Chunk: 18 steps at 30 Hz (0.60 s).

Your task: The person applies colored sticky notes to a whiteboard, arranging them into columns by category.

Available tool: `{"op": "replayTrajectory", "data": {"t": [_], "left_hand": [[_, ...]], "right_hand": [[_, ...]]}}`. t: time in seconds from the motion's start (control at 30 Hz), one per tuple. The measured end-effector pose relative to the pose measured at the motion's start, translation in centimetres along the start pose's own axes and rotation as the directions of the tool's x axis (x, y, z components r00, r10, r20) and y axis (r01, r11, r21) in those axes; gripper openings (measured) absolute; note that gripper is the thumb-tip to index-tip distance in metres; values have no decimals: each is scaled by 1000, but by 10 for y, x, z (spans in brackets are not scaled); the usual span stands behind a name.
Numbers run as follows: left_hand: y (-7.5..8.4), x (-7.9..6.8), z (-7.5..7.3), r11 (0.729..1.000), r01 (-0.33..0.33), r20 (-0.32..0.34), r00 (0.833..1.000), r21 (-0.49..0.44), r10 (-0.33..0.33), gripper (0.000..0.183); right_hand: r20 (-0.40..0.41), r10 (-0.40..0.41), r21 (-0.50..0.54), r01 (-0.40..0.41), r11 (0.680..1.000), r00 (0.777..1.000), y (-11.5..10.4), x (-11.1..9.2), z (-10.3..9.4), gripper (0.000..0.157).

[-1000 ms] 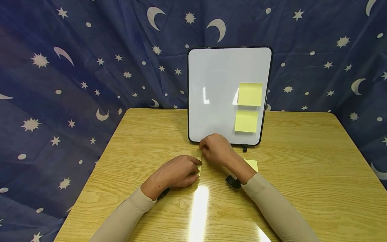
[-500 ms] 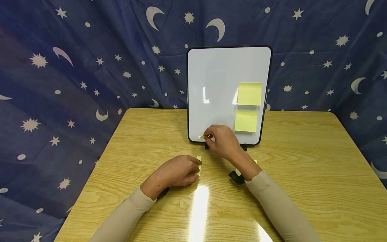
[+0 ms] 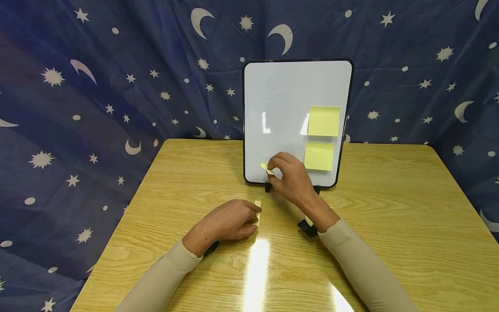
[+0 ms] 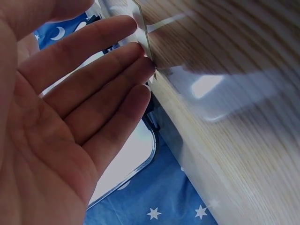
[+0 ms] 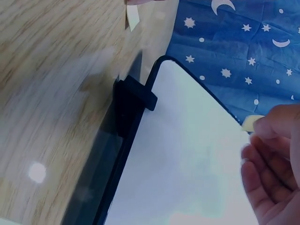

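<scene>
My right hand [image 3: 292, 177] pinches a yellow sticky note [image 3: 267, 168] between thumb and fingertips, in front of the lower left part of a whiteboard [image 3: 280, 104]. The note looks curled, and the right wrist view shows its edge [image 5: 251, 123] poking out past the fingers. My left hand [image 3: 234, 221] rests on the table, fingertips on a narrow pad of sticky notes [image 3: 258, 203] that it partly covers. In the left wrist view those fingers [image 4: 112, 70] are nearly straight against the pad's edge [image 4: 142, 29]. Two sticky notes, upper [image 3: 324, 121] and lower [image 3: 319, 156], hang at the board's right.
Black feet [image 3: 268, 187] hold the board upright near the back of the wooden table [image 3: 390, 216]. Under my right wrist lies another pale yellow paper [image 3: 309, 220], mostly hidden, beside a black wrist device [image 3: 307, 229]. Behind everything hangs a blue star-and-moon cloth [image 3: 218, 69].
My right hand has lifted from the pad with a sticky note and moved up and slightly right to the board's lower part. My left hand has stayed on the pad.
</scene>
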State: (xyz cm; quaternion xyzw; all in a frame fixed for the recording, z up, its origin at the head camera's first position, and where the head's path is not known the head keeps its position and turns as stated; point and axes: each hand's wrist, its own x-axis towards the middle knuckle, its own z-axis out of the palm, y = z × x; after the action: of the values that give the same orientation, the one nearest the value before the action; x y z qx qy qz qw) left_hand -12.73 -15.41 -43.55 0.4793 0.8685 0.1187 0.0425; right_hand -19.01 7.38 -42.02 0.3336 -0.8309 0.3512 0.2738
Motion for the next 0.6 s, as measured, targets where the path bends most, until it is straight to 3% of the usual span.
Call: {"op": "replayTrajectory", "data": {"t": [0.27, 0.43, 0.6], "left_hand": [[0, 0, 2, 1000, 15, 5, 1000, 0, -15, 39], [-1, 0, 2, 1000, 16, -9, 1000, -1, -16, 42], [-1, 0, 2, 1000, 18, -18, 1000, -2, -18, 33]], "right_hand": [[-86, -122, -30, 119, 992, 989, 7, 4, 1, 30], [-122, -191, -81, 182, 980, 974, 11, 10, -2, 29], [-153, -256, -117, 240, 964, 954, 14, 18, -2, 22]]}}
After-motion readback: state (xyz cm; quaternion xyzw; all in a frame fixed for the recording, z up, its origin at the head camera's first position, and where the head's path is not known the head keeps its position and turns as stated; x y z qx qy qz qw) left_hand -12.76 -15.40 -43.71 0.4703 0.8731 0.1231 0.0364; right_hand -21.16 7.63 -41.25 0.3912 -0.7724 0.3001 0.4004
